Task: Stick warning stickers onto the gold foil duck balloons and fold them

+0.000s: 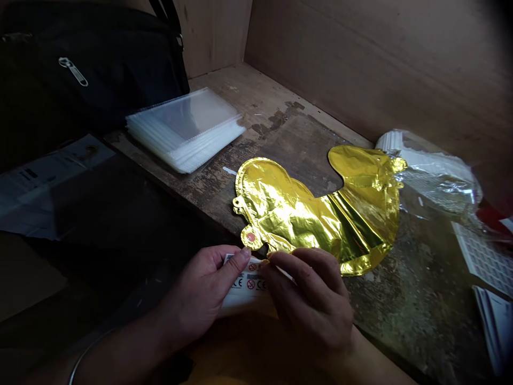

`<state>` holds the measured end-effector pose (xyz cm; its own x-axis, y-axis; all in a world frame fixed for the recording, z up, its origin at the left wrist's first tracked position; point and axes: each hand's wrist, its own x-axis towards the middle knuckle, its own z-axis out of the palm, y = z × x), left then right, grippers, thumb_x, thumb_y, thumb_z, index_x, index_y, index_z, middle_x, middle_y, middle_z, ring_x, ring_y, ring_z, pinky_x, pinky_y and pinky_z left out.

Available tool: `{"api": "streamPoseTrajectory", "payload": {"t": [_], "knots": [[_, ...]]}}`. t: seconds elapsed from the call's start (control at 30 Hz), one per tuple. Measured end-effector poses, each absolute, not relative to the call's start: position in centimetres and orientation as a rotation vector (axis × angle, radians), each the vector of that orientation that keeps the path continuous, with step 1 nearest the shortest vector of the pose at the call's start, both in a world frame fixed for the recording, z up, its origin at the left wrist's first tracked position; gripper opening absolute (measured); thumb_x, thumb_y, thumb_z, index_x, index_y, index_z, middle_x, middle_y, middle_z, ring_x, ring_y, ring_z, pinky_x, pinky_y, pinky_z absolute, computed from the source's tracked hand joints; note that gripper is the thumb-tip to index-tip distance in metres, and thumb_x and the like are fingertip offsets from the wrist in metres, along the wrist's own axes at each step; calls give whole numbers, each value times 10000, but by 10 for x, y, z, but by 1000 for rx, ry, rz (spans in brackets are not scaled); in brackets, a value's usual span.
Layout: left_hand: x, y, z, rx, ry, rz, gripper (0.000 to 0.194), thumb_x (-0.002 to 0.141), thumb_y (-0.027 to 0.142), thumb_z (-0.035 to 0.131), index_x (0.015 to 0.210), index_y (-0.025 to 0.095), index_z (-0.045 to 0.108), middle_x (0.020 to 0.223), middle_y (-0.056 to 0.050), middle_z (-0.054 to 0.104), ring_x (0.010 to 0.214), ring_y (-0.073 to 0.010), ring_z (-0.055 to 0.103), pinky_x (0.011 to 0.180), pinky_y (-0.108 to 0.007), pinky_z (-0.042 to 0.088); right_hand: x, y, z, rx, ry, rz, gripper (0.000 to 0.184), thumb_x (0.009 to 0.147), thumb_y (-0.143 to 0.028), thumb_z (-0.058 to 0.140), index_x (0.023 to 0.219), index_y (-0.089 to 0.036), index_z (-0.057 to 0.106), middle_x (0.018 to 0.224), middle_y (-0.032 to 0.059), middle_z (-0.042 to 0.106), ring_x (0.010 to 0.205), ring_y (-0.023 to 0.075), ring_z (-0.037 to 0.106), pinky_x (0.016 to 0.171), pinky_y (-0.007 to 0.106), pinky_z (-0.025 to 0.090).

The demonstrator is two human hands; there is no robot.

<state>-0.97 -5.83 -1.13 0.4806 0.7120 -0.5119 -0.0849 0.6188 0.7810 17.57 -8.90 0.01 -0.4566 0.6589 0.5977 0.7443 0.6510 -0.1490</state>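
A flat gold foil balloon (320,208) lies curved on the worn wooden table (288,133). Its small round tab with a red dot (250,237) sits at the near edge. My left hand (200,294) grips a small white label strip (244,280) printed with red warning symbols and CE marks, thumb on top. My right hand (312,299) pinches the other end of the same strip, fingertips touching the balloon's near rim. Part of the strip is hidden under my fingers.
A stack of clear plastic sleeves (186,131) lies at the back left, beside a black zipped bag (88,69). A crumpled clear bag of white items (433,171) and white sheets (484,262) sit at the right. Wooden walls close the back.
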Motion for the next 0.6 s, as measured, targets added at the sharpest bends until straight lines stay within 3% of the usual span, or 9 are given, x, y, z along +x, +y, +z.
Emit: {"api": "streamPoseTrajectory", "payload": {"t": [0.27, 0.43, 0.6], "knots": [[-9, -59, -14, 657, 931, 574, 394, 844, 526, 641, 766, 140, 653, 674, 12, 583, 595, -107, 457, 556, -206, 364, 174, -84, 2, -966, -2234, -186, 172, 848, -38, 608, 875, -156, 729, 973, 70, 724, 856, 203, 564, 736, 371, 480], [-7, -58, -14, 591, 903, 591, 376, 823, 511, 671, 785, 137, 683, 702, -11, 639, 602, -119, 505, 567, -212, 391, 174, -82, 0, -990, -2208, -159, 183, 835, -33, 619, 921, -149, 731, 925, 65, 724, 828, 192, 567, 716, 343, 499], [-6, -58, -14, 541, 892, 576, 392, 818, 514, 677, 769, 126, 653, 681, -17, 599, 599, -114, 473, 553, -216, 365, 174, -81, -1, -988, -2197, -86, 186, 869, -55, 583, 976, -133, 714, 906, 56, 736, 811, 179, 579, 722, 335, 494]]}}
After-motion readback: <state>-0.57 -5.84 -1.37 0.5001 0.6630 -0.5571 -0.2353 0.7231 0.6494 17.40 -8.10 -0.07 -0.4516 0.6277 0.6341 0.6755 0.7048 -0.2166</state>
